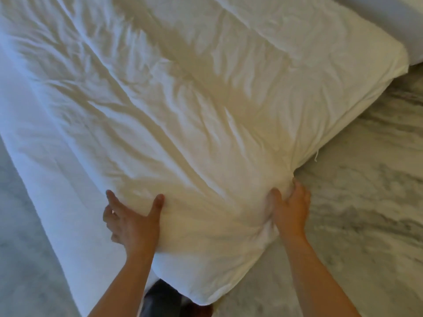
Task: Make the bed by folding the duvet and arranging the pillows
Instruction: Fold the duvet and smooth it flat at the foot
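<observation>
**op_remote:** ok so from my head cam, here's where I'm at. Big white duvet (183, 106) fills most of the view, folded into a thick long slab running from the near middle out to the far right. It's pretty crumpled, creases all over the top. The near end droops over what looks like the bed's edge.

**bedbug22:** what are your hands doing?

**op_remote:** left hand (130, 223) is on the near left part of the duvet, spread wide, thumb up on the top face and the other fingers splayed along the side. More pressing flat against it than pinching, I can't see any fabric bunched inside it. Right hand (289, 209) is on the near right edge, fingers curled in and gripping a bunch of the cloth, you can see the wrinkles pulling toward it. Both forearms bare, coming in from the bottom.

**bedbug22:** what's under it?

**op_remote:** on the left there's a smoother white layer (41, 175) sticking out from under the duvet, can't tell if it's sheet or mattress. Right of the duvet is a grey-and-white marbled floor (366, 179), and there's the same kind of grey stuff in the near left corner. Far right corner shows another bit of white bedding (393, 21), touching or just behind the duvet's far end, too cropped to say what. Something dark (164, 298) between my arms at the bottom, blurry.
</observation>
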The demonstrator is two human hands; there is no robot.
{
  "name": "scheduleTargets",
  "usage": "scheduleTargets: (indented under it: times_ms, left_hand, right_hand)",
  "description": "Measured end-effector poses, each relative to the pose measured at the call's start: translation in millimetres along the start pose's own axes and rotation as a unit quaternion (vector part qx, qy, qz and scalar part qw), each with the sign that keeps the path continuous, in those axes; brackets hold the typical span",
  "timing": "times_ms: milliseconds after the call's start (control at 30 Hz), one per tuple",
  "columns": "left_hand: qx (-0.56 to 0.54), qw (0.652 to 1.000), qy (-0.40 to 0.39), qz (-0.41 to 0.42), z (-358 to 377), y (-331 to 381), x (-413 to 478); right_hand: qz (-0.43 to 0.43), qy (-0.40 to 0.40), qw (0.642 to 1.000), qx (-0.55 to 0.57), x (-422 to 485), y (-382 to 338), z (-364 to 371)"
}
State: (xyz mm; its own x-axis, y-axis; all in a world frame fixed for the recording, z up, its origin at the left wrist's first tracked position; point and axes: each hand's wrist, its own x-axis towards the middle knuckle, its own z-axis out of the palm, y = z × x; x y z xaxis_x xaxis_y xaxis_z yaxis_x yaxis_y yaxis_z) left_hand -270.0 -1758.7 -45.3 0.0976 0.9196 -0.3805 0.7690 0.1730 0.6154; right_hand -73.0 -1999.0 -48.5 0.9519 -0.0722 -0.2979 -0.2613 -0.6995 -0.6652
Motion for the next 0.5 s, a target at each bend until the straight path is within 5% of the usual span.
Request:
scheduleTargets:
  times_ms: [200, 333, 500]
  left_hand:
    - [-0.096, 0.991, 0.009, -0.097, 15.0, 10.1, 7.2]
    - [-0.089, 0.987, 0.026, -0.132, 11.9, 4.5, 6.0]
    - [-0.111, 0.976, 0.01, -0.188, 2.6, 0.6, -9.5]
  right_hand:
    - [-0.09, -0.196, 0.969, -0.124, 86.5, -83.6, 14.9]
    - [-0.097, -0.336, 0.929, -0.118, 106.1, -108.4, 11.4]
    - [-0.034, -0.414, 0.909, -0.025, 120.3, -131.8, 24.9]
